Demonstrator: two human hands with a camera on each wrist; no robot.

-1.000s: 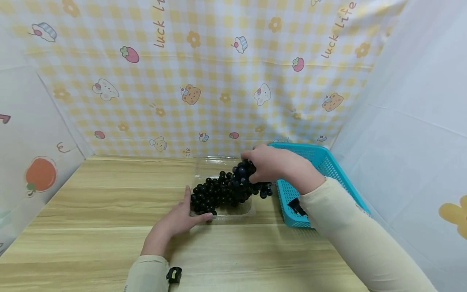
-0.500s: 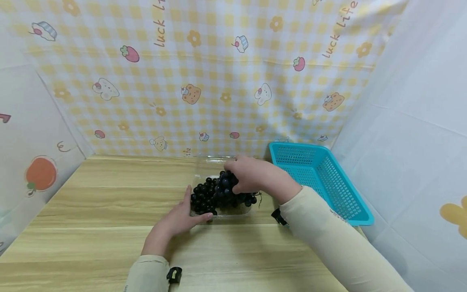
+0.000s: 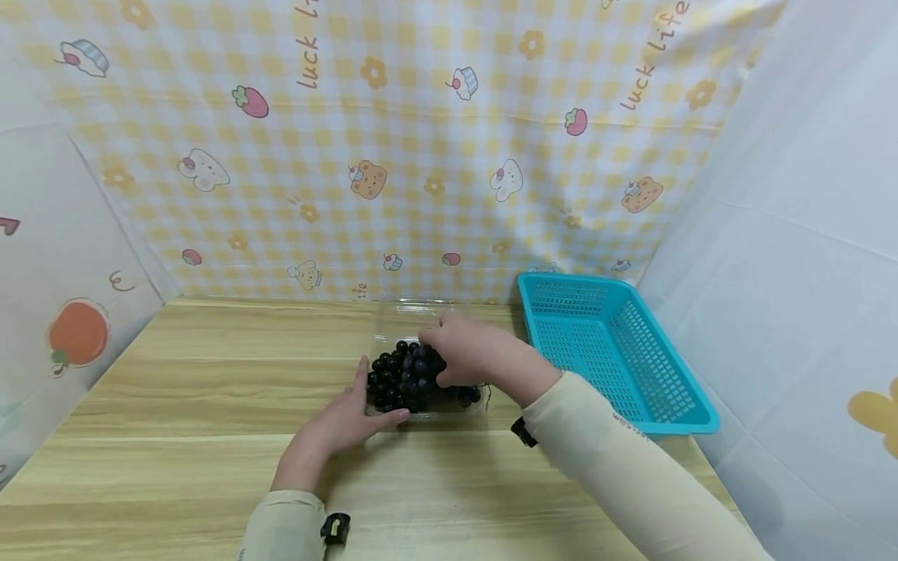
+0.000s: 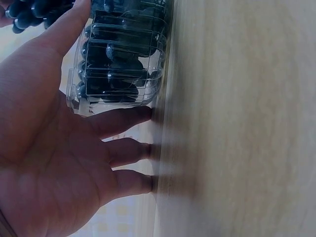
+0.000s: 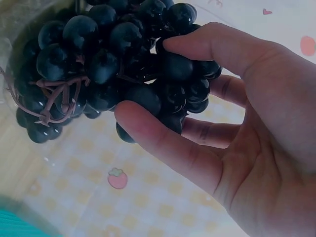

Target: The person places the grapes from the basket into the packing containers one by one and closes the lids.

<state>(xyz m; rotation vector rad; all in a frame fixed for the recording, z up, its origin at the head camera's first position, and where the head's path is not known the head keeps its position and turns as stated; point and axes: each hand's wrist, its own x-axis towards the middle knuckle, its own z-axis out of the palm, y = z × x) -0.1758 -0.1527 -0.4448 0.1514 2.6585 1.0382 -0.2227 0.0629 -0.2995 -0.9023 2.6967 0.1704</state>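
Observation:
My right hand [image 3: 471, 352] grips a bunch of dark grapes [image 5: 131, 42] low over a clear plastic container [image 3: 418, 308]. Thumb and fingers curl around the grapes in the right wrist view, where a brown stem [image 5: 63, 94] sticks out. More dark grapes [image 3: 384, 380] lie in the left part of the container. At its near left corner rests my left hand [image 3: 348, 418], thumb along the front rim and fingers straight. In the left wrist view, several fingertips of that hand stand on the table beside the ribbed container wall [image 4: 123, 74].
A turquoise plastic basket [image 3: 677, 374] stands on the wooden table [image 3: 210, 389], to the right of the container. Behind the table hangs a yellow checked cloth [image 3: 421, 140]. A white sheet [image 3: 800, 257] borders the right side.
My right hand has moved left and down with the bunch of grapes, from beside the basket to over the container. The left hand has stayed in place.

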